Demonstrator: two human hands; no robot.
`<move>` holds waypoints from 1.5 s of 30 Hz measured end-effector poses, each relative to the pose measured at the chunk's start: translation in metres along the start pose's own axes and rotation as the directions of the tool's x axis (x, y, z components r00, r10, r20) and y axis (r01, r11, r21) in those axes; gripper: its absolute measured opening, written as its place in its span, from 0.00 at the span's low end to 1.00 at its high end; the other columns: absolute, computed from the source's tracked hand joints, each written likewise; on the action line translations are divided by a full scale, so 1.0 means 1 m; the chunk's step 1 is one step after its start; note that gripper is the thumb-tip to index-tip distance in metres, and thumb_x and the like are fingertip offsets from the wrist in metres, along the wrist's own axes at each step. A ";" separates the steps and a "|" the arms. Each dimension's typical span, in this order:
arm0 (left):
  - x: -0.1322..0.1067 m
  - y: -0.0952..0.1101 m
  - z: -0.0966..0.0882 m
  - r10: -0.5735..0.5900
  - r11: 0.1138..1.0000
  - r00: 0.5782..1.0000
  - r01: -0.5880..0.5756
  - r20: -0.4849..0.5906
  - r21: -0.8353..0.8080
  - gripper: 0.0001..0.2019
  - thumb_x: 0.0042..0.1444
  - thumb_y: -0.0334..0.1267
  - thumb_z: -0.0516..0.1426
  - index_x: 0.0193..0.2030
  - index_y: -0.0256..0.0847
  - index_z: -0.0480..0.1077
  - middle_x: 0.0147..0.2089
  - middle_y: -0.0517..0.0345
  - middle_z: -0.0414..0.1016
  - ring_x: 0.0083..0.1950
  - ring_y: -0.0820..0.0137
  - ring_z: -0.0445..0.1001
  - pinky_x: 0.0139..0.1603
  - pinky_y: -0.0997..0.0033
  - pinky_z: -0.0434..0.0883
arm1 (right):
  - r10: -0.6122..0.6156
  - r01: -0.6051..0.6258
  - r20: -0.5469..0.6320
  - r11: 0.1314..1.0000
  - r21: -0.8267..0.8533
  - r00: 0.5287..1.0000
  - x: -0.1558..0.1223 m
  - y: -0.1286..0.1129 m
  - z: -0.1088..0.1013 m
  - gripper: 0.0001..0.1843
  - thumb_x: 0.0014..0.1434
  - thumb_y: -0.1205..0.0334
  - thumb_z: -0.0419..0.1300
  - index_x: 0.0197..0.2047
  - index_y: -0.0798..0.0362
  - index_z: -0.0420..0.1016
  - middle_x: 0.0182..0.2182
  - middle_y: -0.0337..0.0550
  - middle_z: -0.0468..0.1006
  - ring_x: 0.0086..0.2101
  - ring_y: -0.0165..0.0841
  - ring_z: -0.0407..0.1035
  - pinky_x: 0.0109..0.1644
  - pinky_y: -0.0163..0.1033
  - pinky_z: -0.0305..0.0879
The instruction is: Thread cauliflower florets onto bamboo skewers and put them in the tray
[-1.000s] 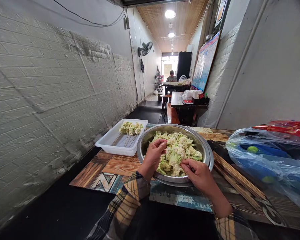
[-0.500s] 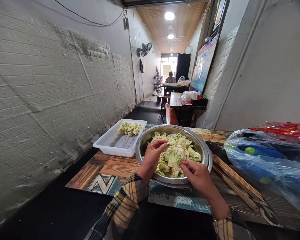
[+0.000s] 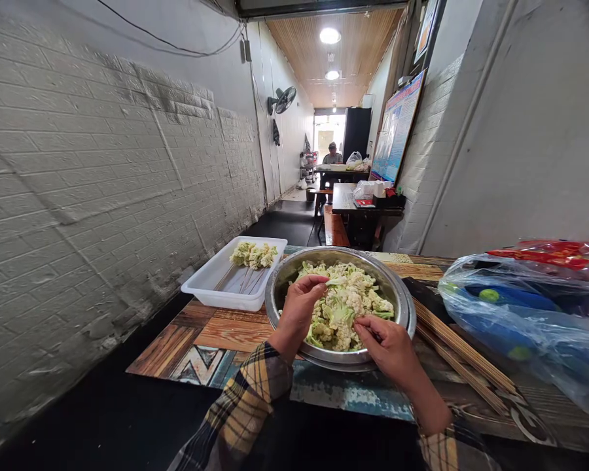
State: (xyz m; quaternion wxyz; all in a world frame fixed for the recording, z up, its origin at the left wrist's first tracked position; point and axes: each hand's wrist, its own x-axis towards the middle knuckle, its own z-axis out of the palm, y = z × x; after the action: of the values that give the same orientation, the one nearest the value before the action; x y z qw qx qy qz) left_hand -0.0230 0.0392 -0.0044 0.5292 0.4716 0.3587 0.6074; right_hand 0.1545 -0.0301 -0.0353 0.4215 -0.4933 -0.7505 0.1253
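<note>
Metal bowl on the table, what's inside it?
Pale green-and-white cauliflower pieces are heaped inside the metal bowl. The left hand and right hand cover part of the heap, and the bowl's bottom is hidden beneath the pieces.

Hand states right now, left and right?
Left hand: closed in a pinch, apparently on a cauliflower piece.
Right hand: closed in a pinch, right by a large floret; whether it grips anything can't be told.
</note>
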 end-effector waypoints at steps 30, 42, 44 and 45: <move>-0.002 0.002 0.001 0.045 0.999 0.999 -0.044 0.009 -0.025 0.06 0.41 0.33 0.65 0.29 0.38 0.77 0.30 0.59 0.74 0.33 0.74 0.68 0.38 0.73 0.62 | 0.001 0.000 -0.044 1.000 0.016 0.999 -0.001 -0.001 0.001 0.14 0.64 0.58 0.52 0.33 0.50 0.77 0.32 0.43 0.82 0.34 0.37 0.77 0.36 0.37 0.68; -0.001 0.000 0.001 0.056 0.995 0.998 -0.055 0.010 -0.077 0.06 0.42 0.32 0.65 0.30 0.38 0.76 0.30 0.60 0.74 0.34 0.75 0.68 0.40 0.74 0.63 | 0.022 -0.022 -0.053 1.000 -0.005 0.998 -0.003 -0.002 0.002 0.15 0.63 0.58 0.52 0.32 0.51 0.77 0.34 0.44 0.82 0.35 0.37 0.77 0.36 0.37 0.68; -0.001 0.000 0.001 0.058 0.996 0.998 -0.057 0.015 -0.069 0.06 0.42 0.33 0.65 0.30 0.38 0.76 0.31 0.60 0.75 0.34 0.75 0.68 0.40 0.74 0.63 | 0.022 -0.022 -0.066 1.000 0.003 0.998 -0.003 -0.002 0.002 0.14 0.63 0.58 0.52 0.33 0.51 0.77 0.33 0.43 0.82 0.35 0.36 0.77 0.37 0.37 0.68; -0.002 0.000 0.000 0.061 0.996 0.998 -0.060 0.017 -0.061 0.06 0.42 0.33 0.65 0.31 0.38 0.76 0.31 0.60 0.75 0.34 0.75 0.68 0.40 0.74 0.63 | 0.021 -0.021 -0.072 1.000 0.008 0.997 -0.003 -0.002 0.002 0.14 0.63 0.58 0.52 0.33 0.51 0.77 0.32 0.42 0.82 0.35 0.36 0.77 0.37 0.36 0.68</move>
State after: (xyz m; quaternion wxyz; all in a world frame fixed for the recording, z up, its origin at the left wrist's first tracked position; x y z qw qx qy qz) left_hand -0.0226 0.0376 -0.0046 0.5280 0.4717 0.3207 0.6292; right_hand 0.1521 -0.0333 -0.0363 0.4488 -0.5038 -0.7291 0.1147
